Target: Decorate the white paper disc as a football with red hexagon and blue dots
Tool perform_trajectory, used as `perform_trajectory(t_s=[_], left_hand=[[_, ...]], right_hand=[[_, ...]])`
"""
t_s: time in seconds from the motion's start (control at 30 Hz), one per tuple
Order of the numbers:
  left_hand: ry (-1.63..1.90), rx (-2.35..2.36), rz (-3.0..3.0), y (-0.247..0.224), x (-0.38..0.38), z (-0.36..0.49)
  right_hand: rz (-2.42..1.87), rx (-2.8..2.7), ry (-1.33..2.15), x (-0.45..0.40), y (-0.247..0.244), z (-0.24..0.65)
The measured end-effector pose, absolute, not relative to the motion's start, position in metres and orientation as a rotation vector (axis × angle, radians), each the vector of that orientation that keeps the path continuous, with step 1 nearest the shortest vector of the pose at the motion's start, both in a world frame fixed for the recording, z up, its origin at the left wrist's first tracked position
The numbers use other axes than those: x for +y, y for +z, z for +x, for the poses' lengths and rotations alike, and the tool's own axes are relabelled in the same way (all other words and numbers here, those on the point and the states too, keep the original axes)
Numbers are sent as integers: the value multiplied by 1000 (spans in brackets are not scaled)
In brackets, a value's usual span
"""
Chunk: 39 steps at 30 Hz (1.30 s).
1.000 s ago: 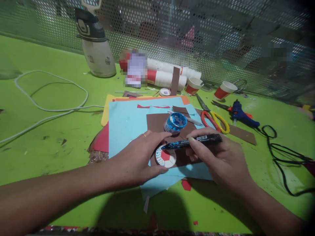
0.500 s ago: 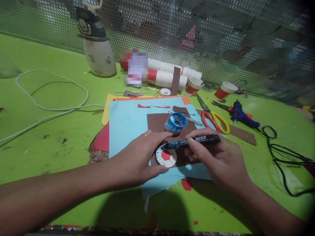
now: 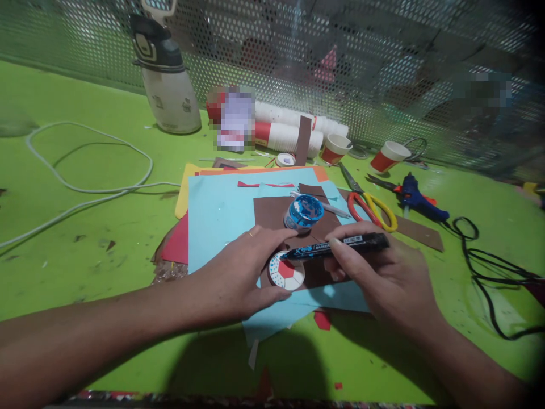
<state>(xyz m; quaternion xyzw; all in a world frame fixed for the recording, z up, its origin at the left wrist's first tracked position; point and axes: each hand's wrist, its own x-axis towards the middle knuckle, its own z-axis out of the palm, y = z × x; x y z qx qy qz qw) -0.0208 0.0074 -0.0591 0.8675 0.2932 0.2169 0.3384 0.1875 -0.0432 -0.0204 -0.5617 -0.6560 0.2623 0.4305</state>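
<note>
A black marker [image 3: 353, 243] is pinched in my right hand [image 3: 383, 272], its blue-smeared tip at the upper edge of a small round white disc [image 3: 293, 280]. The disc has a red hexagon in its middle, dark lines running outward, and blue dots on its left part. My left hand [image 3: 251, 270] holds the disc from the left, thumb along its lower edge and fingers around its upper side. Just beyond the fingers stands an open jar of blue paint [image 3: 305, 213]. Brown paper [image 3: 268, 210] lies beneath, on light blue sheets [image 3: 213, 221].
Scissors [image 3: 370, 207] with red and yellow handles and a blue glue gun [image 3: 419, 199] lie to the right, with a black cord [image 3: 481, 272]. Paper cups [image 3: 389, 157] and cup stacks [image 3: 293, 139] are at the back. A large bottle [image 3: 168, 91] and white cable [image 3: 85, 187] are left.
My right hand has moved slightly right with the marker, whose tip has shifted a little right along the disc's upper part. My left hand and the disc stay almost still.
</note>
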Motion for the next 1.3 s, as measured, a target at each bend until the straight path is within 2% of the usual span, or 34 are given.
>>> perform_trajectory(t_s=[0.83,1.3], left_hand=[[534,789,2273,-60,8,-20],[525,783,2264,-58,7,-21]], right_hand=[[-1408,-1636,681,-43,-26,188],[-1457,-1619,525,-47,-19,186]])
